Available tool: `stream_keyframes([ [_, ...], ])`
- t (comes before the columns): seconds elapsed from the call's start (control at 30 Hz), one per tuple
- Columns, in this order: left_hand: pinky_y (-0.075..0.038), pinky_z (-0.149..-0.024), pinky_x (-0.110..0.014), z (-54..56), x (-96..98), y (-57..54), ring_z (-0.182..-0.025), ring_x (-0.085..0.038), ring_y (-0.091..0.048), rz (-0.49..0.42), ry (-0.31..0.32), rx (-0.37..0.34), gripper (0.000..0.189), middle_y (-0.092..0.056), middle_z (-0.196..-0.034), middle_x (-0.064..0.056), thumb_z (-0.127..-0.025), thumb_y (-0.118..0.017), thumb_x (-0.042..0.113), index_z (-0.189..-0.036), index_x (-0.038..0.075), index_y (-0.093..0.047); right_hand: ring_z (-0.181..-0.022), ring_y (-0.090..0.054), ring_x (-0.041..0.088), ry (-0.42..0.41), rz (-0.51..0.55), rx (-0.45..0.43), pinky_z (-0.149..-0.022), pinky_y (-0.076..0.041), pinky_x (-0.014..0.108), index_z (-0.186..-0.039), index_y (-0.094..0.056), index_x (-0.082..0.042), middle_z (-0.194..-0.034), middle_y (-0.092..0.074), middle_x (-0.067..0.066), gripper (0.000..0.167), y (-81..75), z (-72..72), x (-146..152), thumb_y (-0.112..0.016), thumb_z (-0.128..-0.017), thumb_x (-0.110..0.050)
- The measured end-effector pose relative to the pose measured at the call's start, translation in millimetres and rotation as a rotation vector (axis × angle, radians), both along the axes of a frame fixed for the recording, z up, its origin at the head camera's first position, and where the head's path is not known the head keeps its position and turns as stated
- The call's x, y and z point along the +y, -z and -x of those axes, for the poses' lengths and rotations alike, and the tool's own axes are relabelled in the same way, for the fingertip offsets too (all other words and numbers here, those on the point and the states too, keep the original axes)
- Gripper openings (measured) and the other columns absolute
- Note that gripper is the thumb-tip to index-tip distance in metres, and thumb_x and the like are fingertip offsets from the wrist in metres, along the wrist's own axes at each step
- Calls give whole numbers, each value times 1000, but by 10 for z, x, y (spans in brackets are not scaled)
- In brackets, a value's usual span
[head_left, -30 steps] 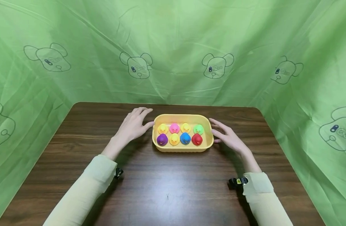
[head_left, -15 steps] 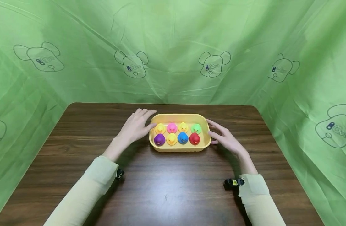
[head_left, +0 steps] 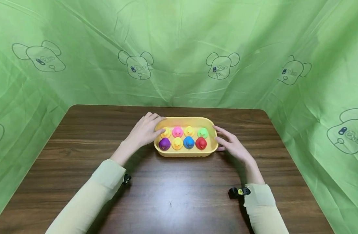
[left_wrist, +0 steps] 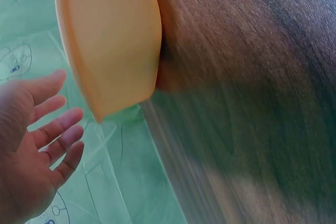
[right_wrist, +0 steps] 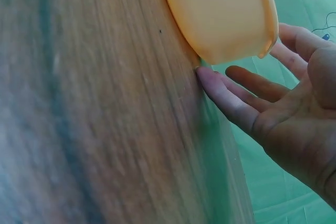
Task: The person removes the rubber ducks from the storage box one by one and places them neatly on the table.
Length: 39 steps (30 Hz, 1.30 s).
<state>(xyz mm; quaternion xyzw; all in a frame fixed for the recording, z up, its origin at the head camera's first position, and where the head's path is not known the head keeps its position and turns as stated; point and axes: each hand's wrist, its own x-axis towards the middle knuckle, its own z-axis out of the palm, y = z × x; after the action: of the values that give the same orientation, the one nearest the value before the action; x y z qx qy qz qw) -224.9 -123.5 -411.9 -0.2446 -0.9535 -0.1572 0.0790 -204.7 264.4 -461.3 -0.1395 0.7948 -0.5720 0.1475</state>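
A yellow oblong tray (head_left: 186, 154) stands on the table, holding two rows of small toy ducks. At the back are a yellow duck, a pink duck (head_left: 177, 131), another yellow duck and a green duck (head_left: 202, 132). In front sit a purple duck (head_left: 164, 144), a yellow duck, a blue duck (head_left: 189, 142) and a red duck (head_left: 201, 143). My left hand (head_left: 142, 131) reaches over the tray's left end, its fingers relaxed; in the left wrist view it looks apart from the rim. My right hand (head_left: 235, 146) is against the right end, fingers extended and the thumb near the rim.
The dark wooden table (head_left: 173, 188) extends in front of the tray and to both sides. Green fabric (head_left: 179, 48) with bear-head outlines rises behind and beside it. A small black wrist camera (head_left: 238, 192) sits at the right cuff.
My left hand has moved right, from beside the tray's left end to above its rim. My right hand stays at the right end. The whole view has shifted slightly.
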Motion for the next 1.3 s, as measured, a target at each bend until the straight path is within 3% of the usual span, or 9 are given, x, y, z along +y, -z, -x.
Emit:
stream_keyframes([
  [0.6,-47,-100,-47,14,155,42,-116,-30,-53,107,38,-36,43,-66,-125,-12,-94,-74,28,-132,9,-67,-128,-57,47,9,21,-4,-86,-64,44,-162,-33,-18,-157,-42,27,55,9,-73,-37,-50,-110,-25],
  [0.87,-43,-97,-45,26,181,93,-115,-29,-52,143,37,-11,41,-67,-125,-11,-93,-75,29,-130,12,-69,-125,-59,44,17,45,-15,-86,-64,44,-162,-32,-18,-156,-42,28,54,31,-102,-62,-47,-110,-17],
  [1.3,-42,-95,-46,60,209,181,-112,-29,-55,162,61,27,37,-69,-120,-10,-89,-79,27,-122,12,-72,-127,-58,42,30,58,-14,-87,-64,44,-162,-31,-18,-157,-42,26,55,52,-136,-74,-49,-110,-22],
])
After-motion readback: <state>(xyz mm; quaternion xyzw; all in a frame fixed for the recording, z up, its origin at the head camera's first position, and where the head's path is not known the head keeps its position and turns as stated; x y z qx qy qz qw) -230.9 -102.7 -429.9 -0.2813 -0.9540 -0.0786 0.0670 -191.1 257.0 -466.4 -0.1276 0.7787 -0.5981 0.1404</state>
